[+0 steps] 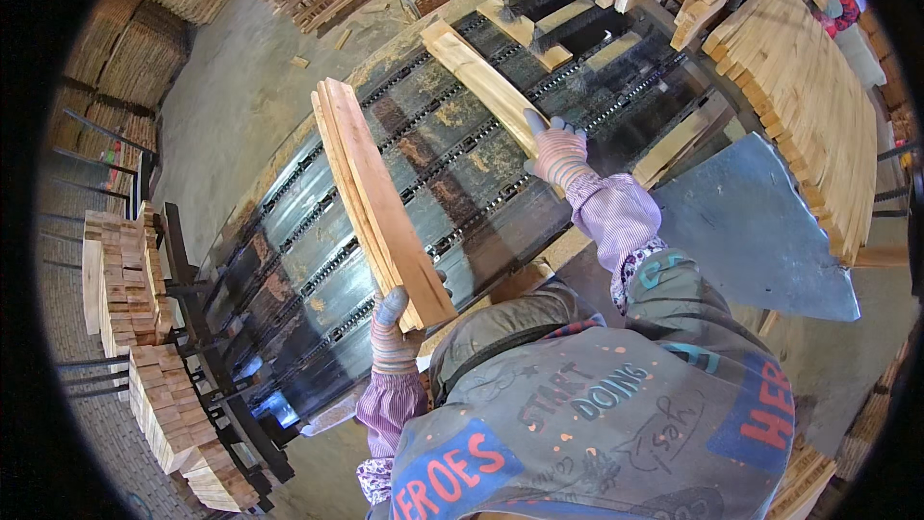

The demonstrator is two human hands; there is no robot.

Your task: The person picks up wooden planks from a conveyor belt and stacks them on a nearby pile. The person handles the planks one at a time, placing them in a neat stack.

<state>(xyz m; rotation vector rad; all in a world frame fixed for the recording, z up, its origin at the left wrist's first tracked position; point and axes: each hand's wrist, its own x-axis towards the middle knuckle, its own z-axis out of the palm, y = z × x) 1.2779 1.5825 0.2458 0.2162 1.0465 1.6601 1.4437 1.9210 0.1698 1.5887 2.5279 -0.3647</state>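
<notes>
Gripping, over the chain conveyor (474, 163), a bundle of boards (381, 197) by one end in the curled left hand (392, 332) and a single board (479, 78) in the curled right hand (561, 151) — perhaps liable to splay the bundle through one-ended support, or snag the board on chains (500, 199).

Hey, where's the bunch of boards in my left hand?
In the head view, the bunch of boards slants left of centre over the chain conveyor, its near end in your left hand, left of the single board at your right hand.
</notes>
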